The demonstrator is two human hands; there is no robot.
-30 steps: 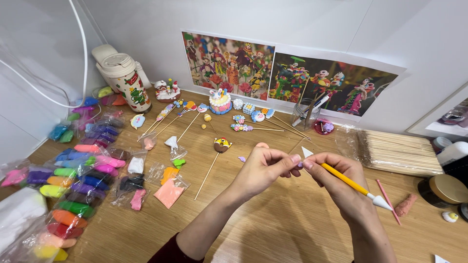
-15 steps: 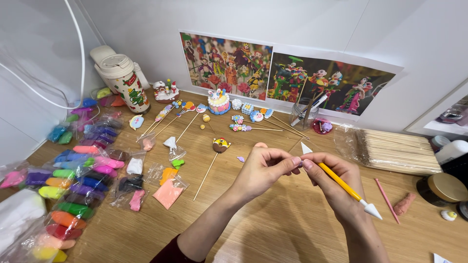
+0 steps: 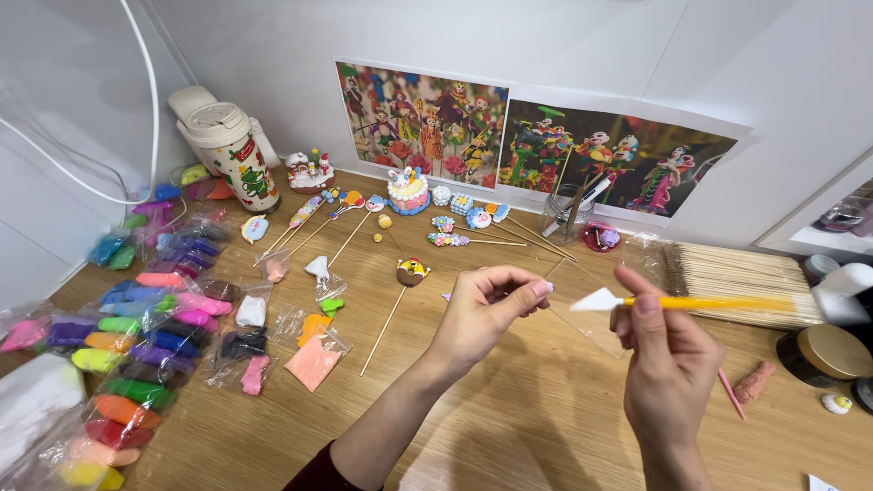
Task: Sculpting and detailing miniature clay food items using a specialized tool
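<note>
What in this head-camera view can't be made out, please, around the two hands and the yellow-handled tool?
- Whatever the left hand pinches: its curled fingers hide it.
- The middle of the yellow-handled tool: covered by the right hand.
- The white bag: cut off by the left edge.
- The dark jar with the gold lid: partly cut by the right edge.
- The small piece in the pink dish: too small to tell.

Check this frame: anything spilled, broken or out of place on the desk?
Nothing looks spilled or broken. The right hand holds a yellow sculpting tool, tip toward the left hand, whose fingers are pinched. Clay packets lie loosely heaped at the left edge, and a pink clay lump sits apart by the brown jar.
</note>
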